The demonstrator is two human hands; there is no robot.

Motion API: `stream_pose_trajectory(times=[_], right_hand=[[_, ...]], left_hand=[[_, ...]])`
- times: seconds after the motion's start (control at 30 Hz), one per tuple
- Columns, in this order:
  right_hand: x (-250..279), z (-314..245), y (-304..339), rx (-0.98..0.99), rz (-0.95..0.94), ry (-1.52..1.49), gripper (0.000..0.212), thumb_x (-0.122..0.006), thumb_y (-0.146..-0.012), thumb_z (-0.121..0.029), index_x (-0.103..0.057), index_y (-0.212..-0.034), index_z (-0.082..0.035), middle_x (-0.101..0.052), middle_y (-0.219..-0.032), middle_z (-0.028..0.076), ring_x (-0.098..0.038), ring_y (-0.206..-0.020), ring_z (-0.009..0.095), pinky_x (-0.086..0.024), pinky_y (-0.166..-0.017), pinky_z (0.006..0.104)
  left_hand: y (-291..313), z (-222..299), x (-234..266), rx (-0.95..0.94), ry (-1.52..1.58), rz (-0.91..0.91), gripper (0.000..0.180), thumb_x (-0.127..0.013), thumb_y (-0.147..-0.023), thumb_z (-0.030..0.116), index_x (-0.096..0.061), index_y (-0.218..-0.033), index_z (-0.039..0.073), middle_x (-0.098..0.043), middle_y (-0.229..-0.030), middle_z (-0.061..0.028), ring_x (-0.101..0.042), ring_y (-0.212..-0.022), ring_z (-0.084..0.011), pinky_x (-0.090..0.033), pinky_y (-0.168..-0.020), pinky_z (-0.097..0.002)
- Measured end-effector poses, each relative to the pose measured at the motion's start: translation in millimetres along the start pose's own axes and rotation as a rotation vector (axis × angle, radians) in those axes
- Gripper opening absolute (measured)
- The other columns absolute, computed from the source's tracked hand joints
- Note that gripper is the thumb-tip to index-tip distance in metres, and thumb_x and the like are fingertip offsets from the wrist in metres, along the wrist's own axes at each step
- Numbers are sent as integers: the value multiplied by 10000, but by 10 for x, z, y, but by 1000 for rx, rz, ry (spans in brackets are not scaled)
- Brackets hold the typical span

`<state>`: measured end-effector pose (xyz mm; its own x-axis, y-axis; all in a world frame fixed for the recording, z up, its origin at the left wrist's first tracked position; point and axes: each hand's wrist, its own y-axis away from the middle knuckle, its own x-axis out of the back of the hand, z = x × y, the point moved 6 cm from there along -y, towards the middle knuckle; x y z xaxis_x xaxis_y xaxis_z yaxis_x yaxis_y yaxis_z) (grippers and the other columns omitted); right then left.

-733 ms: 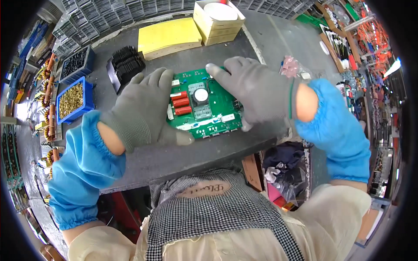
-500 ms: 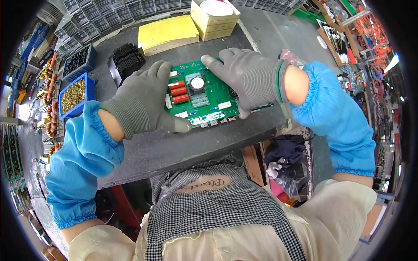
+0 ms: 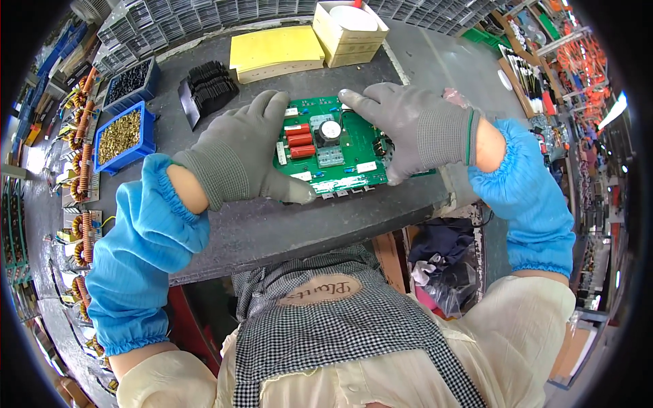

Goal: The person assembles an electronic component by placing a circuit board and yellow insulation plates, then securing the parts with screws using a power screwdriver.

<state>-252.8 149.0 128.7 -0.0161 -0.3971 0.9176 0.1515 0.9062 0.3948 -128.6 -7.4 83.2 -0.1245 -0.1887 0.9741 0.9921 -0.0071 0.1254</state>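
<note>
A green circuit board with red block components and a round white-topped part lies flat on the dark workbench, near its front edge. My left hand, in a grey glove, grips the board's left side, thumb at its front corner. Over the board's right side rests my right hand, also gloved, its fingers reaching to the far edge. Both forearms wear blue sleeve covers.
A blue bin of brass-coloured parts and a bin of dark parts stand at the left. Black finned heat sinks, a yellow pad and an open cardboard box lie behind the board. Coil parts line the far left.
The view has shifted slightly. Both hands keep hold of the board, which stays flat on the bench in about the same place.
</note>
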Motion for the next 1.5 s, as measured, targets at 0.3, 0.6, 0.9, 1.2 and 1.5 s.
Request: stream_pose_trajectory(times=[0.3, 0.6, 0.9, 1.2, 1.5], right_hand=[[20, -154, -78, 56, 60, 85, 1198, -924, -589, -357, -336, -1531, 91, -578, -1223, 238, -583, -1168, 371, -514, -981, 426], [-57, -132, 7, 74, 171, 137, 1149, -916, -606, -311, -354, -1530, 78, -573, -1201, 220, -594, -1136, 363, -509, -984, 425], [-9, 46, -29, 83, 96, -28, 1151, -905, -611, -302, -337, -1543, 62, -559, -1244, 232, -581, -1184, 369, -509, -1003, 414], [23, -96, -54, 118, 242, 72, 1059, -872, -623, -267, -394, -1500, 86, -591, -1183, 245, -601, -1150, 393, -494, -977, 475], [-11, 41, -31, 130, 286, -18, 1103, -903, -541, -270, -431, -1488, 45, -572, -1194, 215, -602, -1109, 385, -521, -949, 459]], left_hand=[[60, -67, -18, -62, 97, 88, 1453, -771, -534, 878, -289, -1512, -83, -451, -1470, -304, -493, -1370, -453, -463, -1114, -471], [47, 71, 69, -5, 19, 22, 1489, -779, -496, 886, -286, -1500, -98, -454, -1476, -296, -530, -1342, -442, -466, -1116, -475], [-67, 64, 105, 32, 13, -27, 1463, -802, -492, 854, -308, -1481, -105, -469, -1455, -294, -546, -1318, -444, -478, -1093, -471], [42, 12, 82, -28, 37, 109, 1436, -790, -486, 853, -345, -1457, -107, -505, -1411, -297, -557, -1284, -464, -481, -1079, -476], [-40, -16, 92, -30, 91, 53, 1419, -830, -481, 820, -350, -1457, -91, -490, -1435, -295, -531, -1320, -451, -444, -1115, -480]])
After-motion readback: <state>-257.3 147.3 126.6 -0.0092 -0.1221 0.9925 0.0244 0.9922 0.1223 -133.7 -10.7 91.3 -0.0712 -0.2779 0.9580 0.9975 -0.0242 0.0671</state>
